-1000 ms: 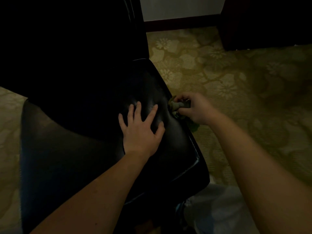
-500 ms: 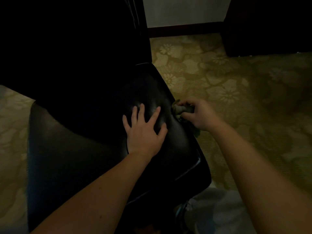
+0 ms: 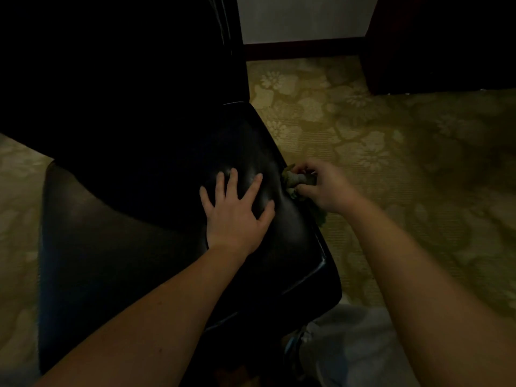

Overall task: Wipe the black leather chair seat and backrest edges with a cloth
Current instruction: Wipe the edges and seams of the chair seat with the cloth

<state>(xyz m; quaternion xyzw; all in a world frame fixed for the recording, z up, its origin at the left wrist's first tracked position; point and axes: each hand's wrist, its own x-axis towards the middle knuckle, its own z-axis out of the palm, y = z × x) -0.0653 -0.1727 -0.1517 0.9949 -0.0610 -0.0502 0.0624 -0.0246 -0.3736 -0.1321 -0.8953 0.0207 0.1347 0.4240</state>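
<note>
Head view: left hand (image 3: 234,216) lies flat on the black leather chair seat (image 3: 296,255), fingers straight and spread. Right hand (image 3: 326,188) has its fingers curled tight round a bunched grey-green cloth (image 3: 293,180), which touches the seat's right side edge. Black backrest (image 3: 139,79) rises dark behind the seat; patterned olive carpet (image 3: 391,163) lies open right of that edge, up to a dark wooden cabinet (image 3: 446,37) far right.
</note>
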